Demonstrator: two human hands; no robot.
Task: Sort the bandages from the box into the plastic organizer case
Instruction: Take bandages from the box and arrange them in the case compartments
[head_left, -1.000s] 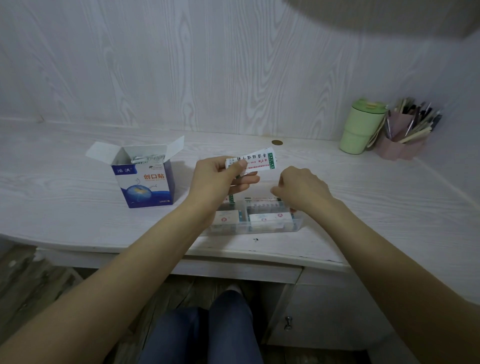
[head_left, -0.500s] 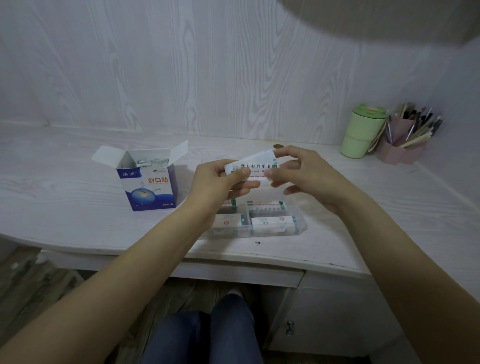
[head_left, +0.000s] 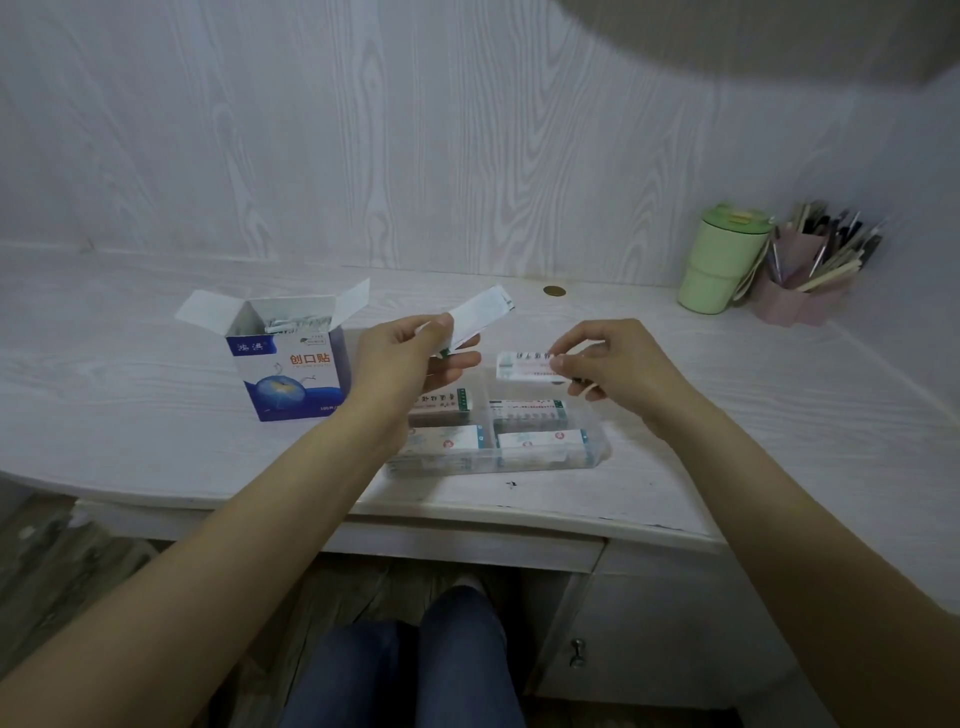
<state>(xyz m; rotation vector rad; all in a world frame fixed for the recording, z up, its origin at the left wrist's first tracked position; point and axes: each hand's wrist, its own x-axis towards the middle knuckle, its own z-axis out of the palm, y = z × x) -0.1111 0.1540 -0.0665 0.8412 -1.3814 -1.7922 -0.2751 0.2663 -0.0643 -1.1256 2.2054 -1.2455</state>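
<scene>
A blue and white bandage box (head_left: 291, 364) stands open on the desk at the left, with wrapped bandages showing inside. The clear plastic organizer case (head_left: 597, 441) lies near the desk's front edge, its compartments holding bandage stacks. My left hand (head_left: 410, 364) pinches a small bunch of white bandage strips (head_left: 480, 314) above the case's left end. My right hand (head_left: 613, 364) pinches one bandage (head_left: 522, 366) by its right end, just over the case's far right compartment.
A green lidded cup (head_left: 722, 260) and a pink pen holder (head_left: 800, 286) full of pens stand at the back right. A coin (head_left: 555, 291) lies near the wall. The desk's front edge runs just below the case, with a drawer knob (head_left: 577, 652) underneath.
My right hand reached up to the strips in my left hand, took one, and has brought it down and right over the case. My left hand's strips now tilt up.
</scene>
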